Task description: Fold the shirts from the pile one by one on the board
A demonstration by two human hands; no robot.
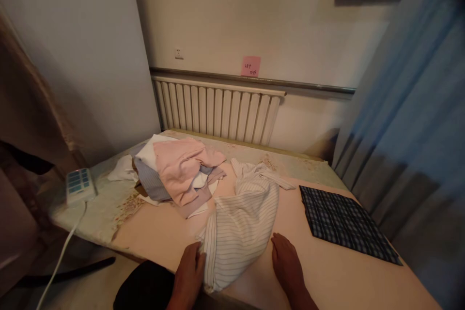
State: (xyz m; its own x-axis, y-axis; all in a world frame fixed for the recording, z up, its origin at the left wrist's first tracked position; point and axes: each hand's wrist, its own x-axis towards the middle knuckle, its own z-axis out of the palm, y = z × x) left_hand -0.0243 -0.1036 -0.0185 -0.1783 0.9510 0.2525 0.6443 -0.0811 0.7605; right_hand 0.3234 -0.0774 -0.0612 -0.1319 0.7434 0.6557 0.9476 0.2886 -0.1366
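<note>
Close in, our left hand (189, 269) meets the near left edge of the striped shirt (245, 225), thumb and fingers narrowly apart at the cloth; we cannot tell whether a fold is pinched between them. Our right hand (288, 261) is just beside the shirt's other edge, its fingers together and loosely bent, with nothing in them that we can see.

The shirt lies crumpled between our hands on a pink sheet (152, 227), its near end close to the front edge of the table (98, 208). That is our first worry: a careless tug toward us could draw the cloth over the edge. Should we pull with the left alone, the loose fabric would probably bunch or twist, since the right has no visible hold.

Farther out, a pile of clothes (178, 169) sits just left of the shirt's far half, near enough that a wide sweep could snag it and mix the two. To the right, well apart, a dark plaid cloth (348, 223) lies flat and might get rucked if we flung the shirt that way.

At the table's far left, the power strip (80, 185) trails a white cable (67, 242) off the edge; catching that could drag the strip down.
</note>
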